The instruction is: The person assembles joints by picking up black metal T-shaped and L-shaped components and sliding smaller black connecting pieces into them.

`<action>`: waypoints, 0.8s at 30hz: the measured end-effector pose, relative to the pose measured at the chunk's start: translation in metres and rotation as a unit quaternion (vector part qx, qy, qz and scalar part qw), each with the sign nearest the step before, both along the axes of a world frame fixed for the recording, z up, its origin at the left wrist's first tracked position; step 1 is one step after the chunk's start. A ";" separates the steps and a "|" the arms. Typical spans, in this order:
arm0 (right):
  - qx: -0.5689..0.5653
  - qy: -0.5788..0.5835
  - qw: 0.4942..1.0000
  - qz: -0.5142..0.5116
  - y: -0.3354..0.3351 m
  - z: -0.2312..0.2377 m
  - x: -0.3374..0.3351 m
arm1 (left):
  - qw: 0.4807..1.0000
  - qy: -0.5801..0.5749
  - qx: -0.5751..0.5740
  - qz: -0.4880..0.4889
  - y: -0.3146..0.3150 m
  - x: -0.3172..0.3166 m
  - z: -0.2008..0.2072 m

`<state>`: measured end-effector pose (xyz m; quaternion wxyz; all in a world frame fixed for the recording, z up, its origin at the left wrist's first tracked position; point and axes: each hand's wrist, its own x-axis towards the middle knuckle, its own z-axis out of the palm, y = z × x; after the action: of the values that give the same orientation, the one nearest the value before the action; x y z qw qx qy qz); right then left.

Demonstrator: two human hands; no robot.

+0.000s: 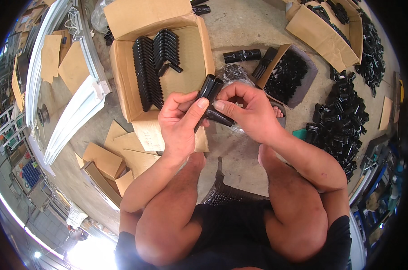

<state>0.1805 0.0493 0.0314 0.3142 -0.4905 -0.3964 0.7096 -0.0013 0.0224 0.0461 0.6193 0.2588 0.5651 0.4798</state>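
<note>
A glossy black T-shaped pipe fitting (210, 88) is held up between my hands, over the front corner of a large cardboard box. My left hand (180, 118) is closed around it, thumb pressed on its side. My right hand (251, 110) has thumb and forefinger pinched together against the fitting's right side. Anything small between those fingertips is hidden. Inside the large box (121, 85), behind my left hand, black fittings (146, 74) stand nested in two tight rows.
A smaller box (271, 64) of small black parts stands beyond my right hand, with a loose black fitting (242, 56) and clear plastic (233, 72) beside it. Heaped black fittings (339, 121) lie right, below another carton (321, 38). Cardboard pieces (103, 159) and white rails (71, 121) lie left.
</note>
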 end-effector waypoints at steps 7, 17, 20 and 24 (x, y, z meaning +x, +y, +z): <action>0.010 0.012 1.000 -0.011 -0.001 0.001 -0.001 | 1.000 -0.015 0.002 0.011 0.003 0.003 0.003; 0.059 -0.024 0.998 0.012 0.003 0.002 0.004 | 1.000 -0.020 0.004 0.011 0.002 0.003 0.004; 0.002 0.007 1.000 0.008 0.005 0.003 0.004 | 1.000 -0.021 0.006 0.011 0.002 0.003 0.004; -0.034 0.041 0.999 0.002 0.004 0.001 0.006 | 1.000 -0.018 0.011 0.009 0.000 0.003 0.002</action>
<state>0.1861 0.0535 0.0321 0.3121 -0.4701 -0.3599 0.7430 0.0013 0.0228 0.0484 0.6224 0.2515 0.5507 0.4962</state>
